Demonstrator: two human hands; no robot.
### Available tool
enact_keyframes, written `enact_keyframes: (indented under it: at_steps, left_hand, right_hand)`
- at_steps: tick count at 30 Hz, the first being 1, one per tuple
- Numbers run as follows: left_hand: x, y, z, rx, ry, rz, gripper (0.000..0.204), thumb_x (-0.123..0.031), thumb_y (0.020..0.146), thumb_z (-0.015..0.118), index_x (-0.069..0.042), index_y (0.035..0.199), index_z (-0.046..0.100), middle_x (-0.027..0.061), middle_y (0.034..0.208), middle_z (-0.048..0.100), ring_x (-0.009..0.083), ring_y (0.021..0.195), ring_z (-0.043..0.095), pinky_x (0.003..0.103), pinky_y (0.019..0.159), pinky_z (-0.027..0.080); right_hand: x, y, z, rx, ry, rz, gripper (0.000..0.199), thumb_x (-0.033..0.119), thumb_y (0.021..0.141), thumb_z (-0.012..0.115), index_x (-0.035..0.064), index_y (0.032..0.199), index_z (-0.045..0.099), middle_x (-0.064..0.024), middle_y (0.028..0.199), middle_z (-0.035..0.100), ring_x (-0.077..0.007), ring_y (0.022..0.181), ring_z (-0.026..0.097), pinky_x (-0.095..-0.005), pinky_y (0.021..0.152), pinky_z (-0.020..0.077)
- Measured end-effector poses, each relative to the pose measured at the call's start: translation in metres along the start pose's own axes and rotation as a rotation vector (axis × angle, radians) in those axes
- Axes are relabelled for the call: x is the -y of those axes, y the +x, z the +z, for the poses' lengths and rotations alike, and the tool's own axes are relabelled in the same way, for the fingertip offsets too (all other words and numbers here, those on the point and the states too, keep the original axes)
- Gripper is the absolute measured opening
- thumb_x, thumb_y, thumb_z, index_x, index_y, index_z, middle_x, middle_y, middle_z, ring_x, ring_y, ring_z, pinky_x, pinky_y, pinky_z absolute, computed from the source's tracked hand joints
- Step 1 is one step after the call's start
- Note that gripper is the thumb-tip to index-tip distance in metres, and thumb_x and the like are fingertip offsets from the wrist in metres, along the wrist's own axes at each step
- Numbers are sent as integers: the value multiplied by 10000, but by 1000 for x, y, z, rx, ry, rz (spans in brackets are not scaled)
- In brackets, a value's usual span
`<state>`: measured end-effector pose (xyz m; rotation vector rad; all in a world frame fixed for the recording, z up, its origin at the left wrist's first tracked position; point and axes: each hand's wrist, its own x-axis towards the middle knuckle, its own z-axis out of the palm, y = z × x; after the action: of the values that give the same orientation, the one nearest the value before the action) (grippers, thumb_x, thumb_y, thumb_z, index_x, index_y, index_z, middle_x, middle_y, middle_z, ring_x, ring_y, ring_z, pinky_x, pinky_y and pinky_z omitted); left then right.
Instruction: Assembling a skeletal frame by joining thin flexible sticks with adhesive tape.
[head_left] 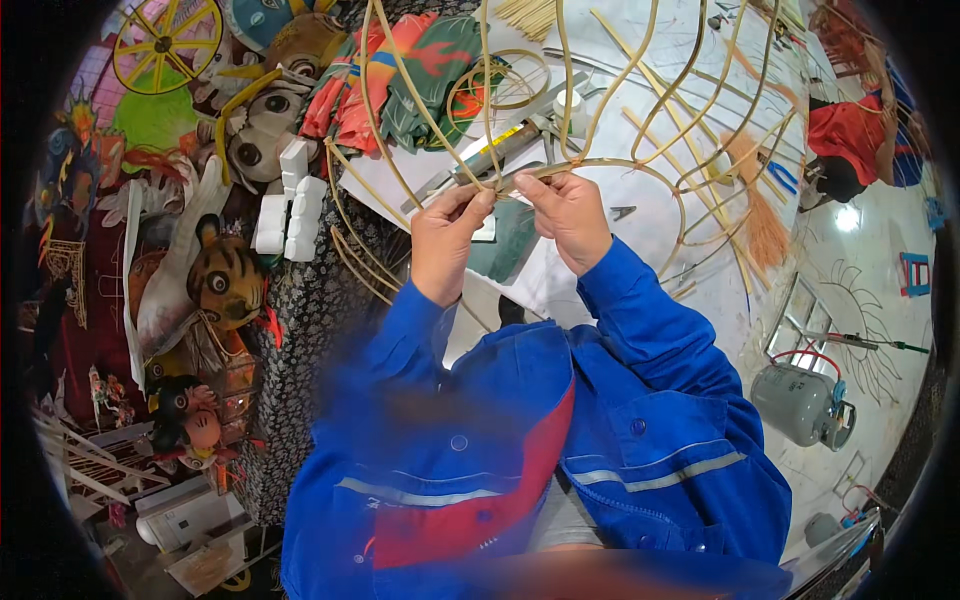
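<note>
A large open frame of thin bent bamboo strips (612,162) arches over the white table in front of me. My left hand (440,248) pinches its near strip between thumb and fingers, beside a spot where strips meet. Close to its right, my right hand (578,215) grips the same strip, thumb on top and fingers curled under. A small gap separates the two thumbs. Whatever fine material may lie between the fingertips is too small to make out. Just beyond the hands lies a long grey tool with a yellow label (500,142).
Loose bamboo strips (655,75), a straw brush (765,215) and blue-handled pliers (782,177) lie right. Red and green fabric (400,90) is piled at the far left. A tiger mask (227,272) sits left; a gas cylinder (795,402) is on the floor right. A person (850,140) is far right.
</note>
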<state>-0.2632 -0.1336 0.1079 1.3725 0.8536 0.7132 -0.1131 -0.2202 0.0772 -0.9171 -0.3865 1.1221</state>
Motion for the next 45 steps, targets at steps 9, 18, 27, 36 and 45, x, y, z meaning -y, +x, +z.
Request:
enact_keyframes:
  at_steps: [9, 18, 27, 36, 45]
  left_hand:
    - [-1, -6, -1, 2, -30, -1, 313, -211, 890, 764, 26, 1090, 719, 19, 900, 684, 74, 782, 550, 224, 702, 445]
    - [6, -10, -5, 4, -109, -33, 299, -184, 906, 741, 38, 1104, 712, 37, 935, 696, 82, 789, 563, 231, 704, 458]
    - [6, -13, -5, -20, -107, -15, 296, -172, 900, 747, 42, 1100, 714, 33, 928, 695, 77, 786, 557, 225, 700, 453]
    - [3, -10, -7, -24, -80, -41, 296, -194, 893, 754, 30, 1082, 715, 50, 928, 699, 102, 829, 604, 237, 713, 450]
    - [6, -8, -10, -33, -115, -62, 298, -208, 912, 732, 28, 1093, 713, 54, 930, 706, 106, 807, 607, 245, 705, 455]
  right_hand:
    - [-8, -28, 5, -64, -632, -201, 213, 171, 921, 710, -25, 1006, 719, -59, 825, 707, -72, 642, 592, -270, 566, 485]
    - [-16, -35, 18, 31, -847, -620, 166, 100, 881, 715, -14, 1000, 729, -103, 787, 684, -90, 604, 554, -261, 574, 461]
    - [-16, -39, 20, 24, -837, -553, 164, 86, 872, 720, -19, 998, 728, -93, 763, 675, -83, 582, 535, -256, 554, 451]
    - [-16, -36, 19, -2, -806, -486, 164, 84, 885, 713, -31, 1002, 724, -69, 741, 664, -60, 590, 513, -237, 554, 437]
    - [-16, -33, 31, 2, -710, -393, 171, 112, 891, 701, -12, 1007, 719, -113, 741, 695, -107, 595, 612, -259, 561, 484]
